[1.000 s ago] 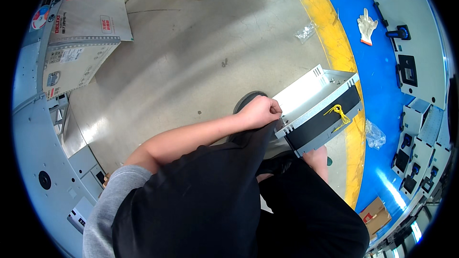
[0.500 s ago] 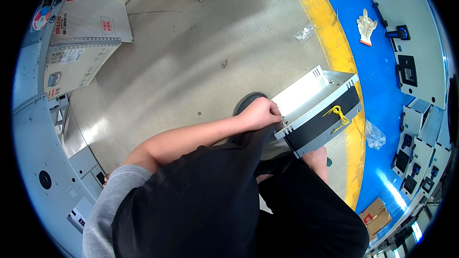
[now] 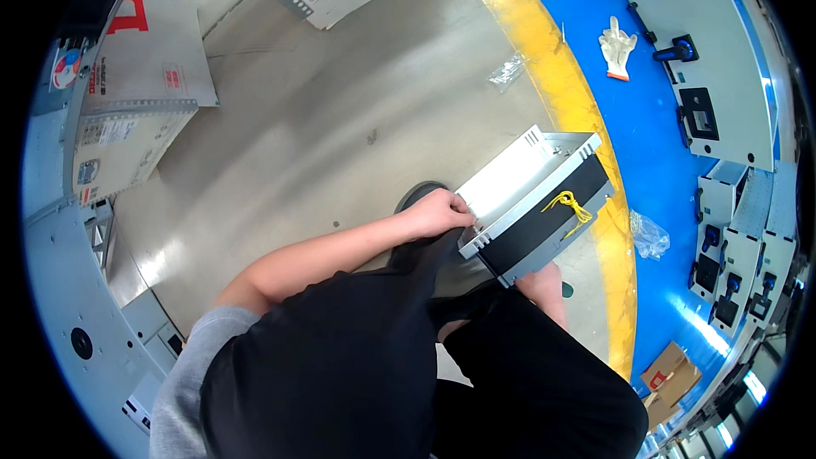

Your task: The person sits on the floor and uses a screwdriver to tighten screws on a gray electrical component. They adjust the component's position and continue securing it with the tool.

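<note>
A white and grey sheet-metal box (image 3: 510, 178) with a low open tray side rests by my knees, tilted, its long axis running up to the right. Tied yellow cord (image 3: 571, 208) lies on its black side panel (image 3: 531, 221). My left hand (image 3: 439, 213) is at the box's near left corner, thumb and fingertips pressed together just inside the rim; what they pinch is too small to make out. Below the lower edge, my right hand (image 3: 542, 283) grips the box from underneath, its fingertips hidden. Small metal fittings (image 3: 563, 151) show in the box's far corner.
Grey floor meets a yellow stripe (image 3: 578, 102) and a blue mat (image 3: 629, 119). On the mat lie a white glove (image 3: 617, 48), clear plastic bags (image 3: 648, 235) and grey cabinet doors (image 3: 714, 59). A cardboard box (image 3: 671, 382) is lower right; large grey cabinets (image 3: 144, 68) stand left.
The view has shifted, so the scene sits a little further left. My left hand stays pinched at the same corner of the metal box, and my right hand keeps its grip below.
</note>
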Demonstrator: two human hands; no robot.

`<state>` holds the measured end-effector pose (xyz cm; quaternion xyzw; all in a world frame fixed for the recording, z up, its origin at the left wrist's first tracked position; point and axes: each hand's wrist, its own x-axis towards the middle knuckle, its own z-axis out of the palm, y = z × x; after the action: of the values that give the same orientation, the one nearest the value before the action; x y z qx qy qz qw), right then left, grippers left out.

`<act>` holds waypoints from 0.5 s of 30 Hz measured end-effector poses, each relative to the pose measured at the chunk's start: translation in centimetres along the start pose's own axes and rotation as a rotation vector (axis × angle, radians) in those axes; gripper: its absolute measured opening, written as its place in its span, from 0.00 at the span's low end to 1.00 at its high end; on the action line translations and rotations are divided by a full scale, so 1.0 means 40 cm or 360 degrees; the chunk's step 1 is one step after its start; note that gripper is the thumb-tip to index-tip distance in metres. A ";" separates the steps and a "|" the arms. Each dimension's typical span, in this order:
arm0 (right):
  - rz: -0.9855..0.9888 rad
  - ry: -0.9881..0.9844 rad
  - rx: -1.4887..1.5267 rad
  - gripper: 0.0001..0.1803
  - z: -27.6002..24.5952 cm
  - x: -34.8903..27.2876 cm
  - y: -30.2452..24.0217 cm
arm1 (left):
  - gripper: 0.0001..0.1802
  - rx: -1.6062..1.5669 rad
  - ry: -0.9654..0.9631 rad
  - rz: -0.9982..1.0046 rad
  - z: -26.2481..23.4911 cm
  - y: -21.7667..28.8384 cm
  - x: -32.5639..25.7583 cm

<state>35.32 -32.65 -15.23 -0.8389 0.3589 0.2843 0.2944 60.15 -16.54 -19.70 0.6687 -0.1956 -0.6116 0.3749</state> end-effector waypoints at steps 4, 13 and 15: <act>0.0094 -0.0032 0.0017 0.23 -0.021 -0.003 -0.022 | 0.17 0.0311 -0.0151 0.0060 -0.025 0.026 0.022; 0.0044 0.0055 0.0073 0.24 0.003 -0.010 0.021 | 0.22 0.0639 0.0494 0.0196 -0.093 0.137 0.233; 0.0033 0.0087 0.0082 0.24 0.005 -0.012 0.023 | 0.22 0.0828 0.0849 0.0432 -0.113 0.206 0.320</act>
<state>34.28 -32.82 -15.31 -0.8347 0.3826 0.2551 0.3031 68.38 -29.86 -22.31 0.8448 -0.3263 -0.2913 0.3083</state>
